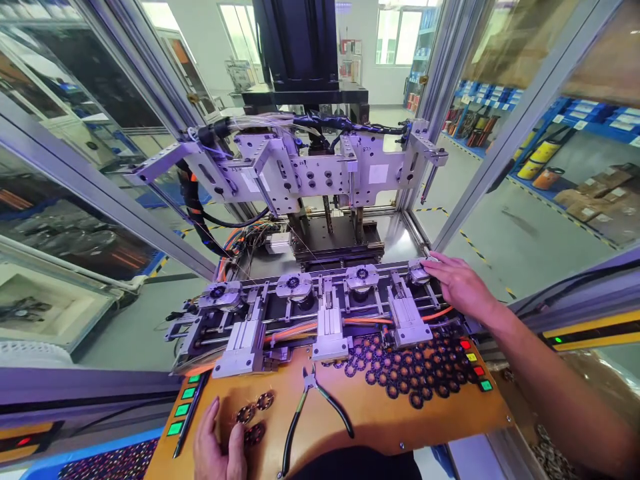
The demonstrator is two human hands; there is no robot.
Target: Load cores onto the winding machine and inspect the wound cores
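Copper-wound rings [254,417] lie on the wooden board [370,417] just right of my flat, released left hand [217,447]; my right hand [457,283] rests loosely on the far-right fixture [419,272], grasping nothing I can see.

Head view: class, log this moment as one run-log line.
left hand: beside wound rings | right hand: on rightmost fixture | pliers: idle on board
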